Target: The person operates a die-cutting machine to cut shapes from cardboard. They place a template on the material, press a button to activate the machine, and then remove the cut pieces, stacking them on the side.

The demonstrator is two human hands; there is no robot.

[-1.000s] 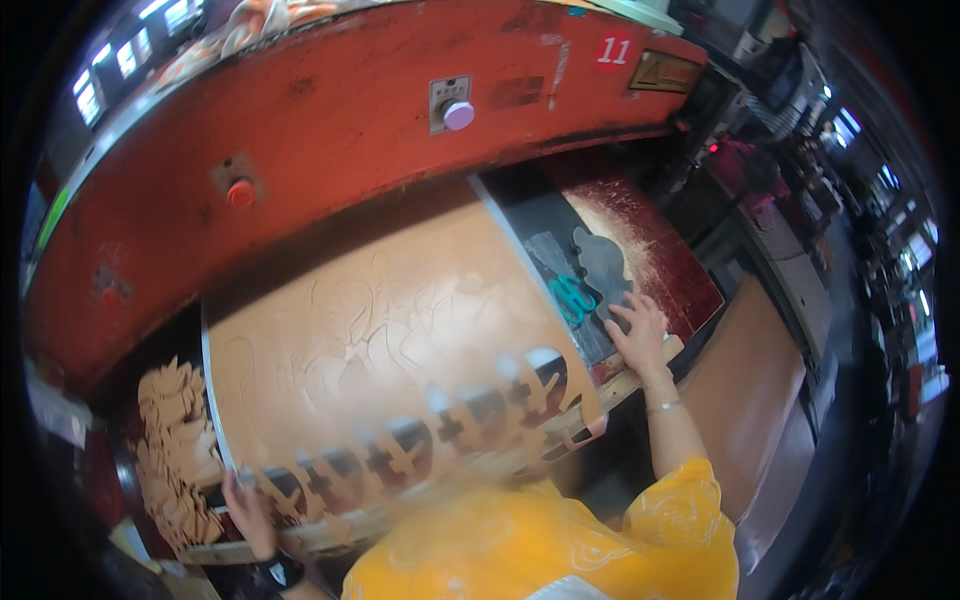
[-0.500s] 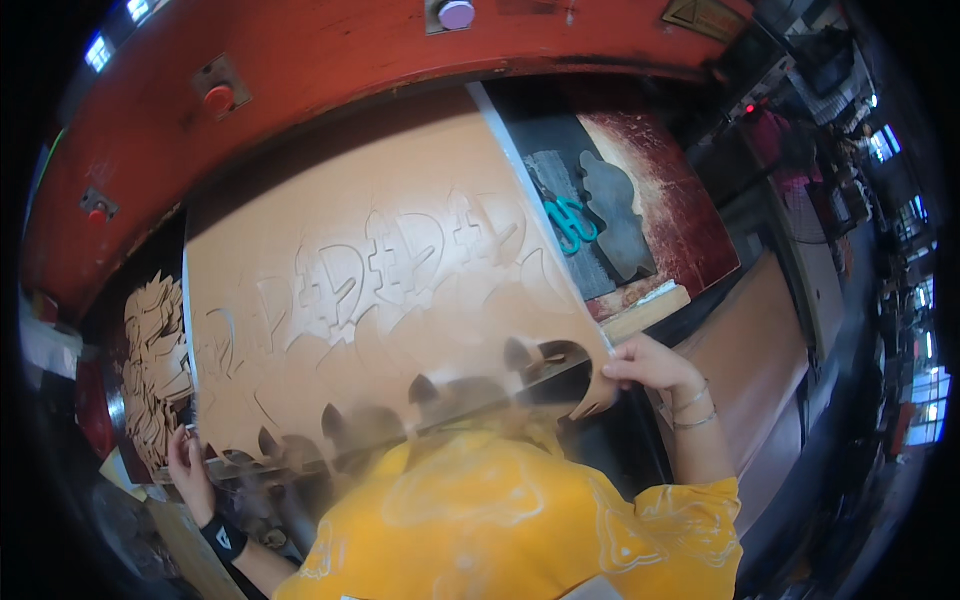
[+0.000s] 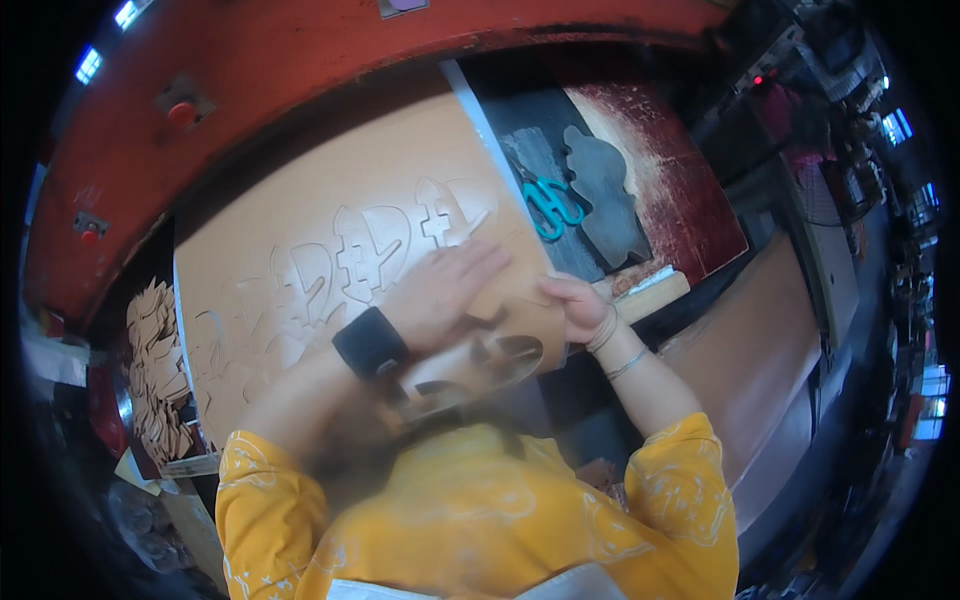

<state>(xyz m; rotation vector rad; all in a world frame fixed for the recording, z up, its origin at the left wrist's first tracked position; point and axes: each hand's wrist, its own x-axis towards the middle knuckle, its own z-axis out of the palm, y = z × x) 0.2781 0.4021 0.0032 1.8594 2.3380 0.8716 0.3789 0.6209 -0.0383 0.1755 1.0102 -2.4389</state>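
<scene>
A tan leather-like sheet (image 3: 350, 150) lies across the work surface, with a row of cut outlines (image 3: 372, 245) through its middle. My left hand (image 3: 452, 285), a black band at its wrist, reaches across and rests flat on the sheet's right part, fingers stretched out beside the rightmost outlines. At the right edge my right hand (image 3: 582, 308) pinches the sheet, thumb on top and the other fingers partly hidden beneath. Cut-out gaps (image 3: 512, 350) open along the near edge, next to my left forearm. That forearm covers part of the outlines.
A red machine beam (image 3: 300, 65) with a red button (image 3: 181, 115) spans the far side. Cut tan pieces (image 3: 157, 370) are piled at left. At right lie teal-handled scissors (image 3: 552, 208), a dark shaped plate (image 3: 607, 200), a wooden block (image 3: 655, 296) and another tan sheet (image 3: 745, 345).
My left hand has left the near left corner and come across onto the sheet's right part. The right hand has shifted slightly left and away along the right edge.
</scene>
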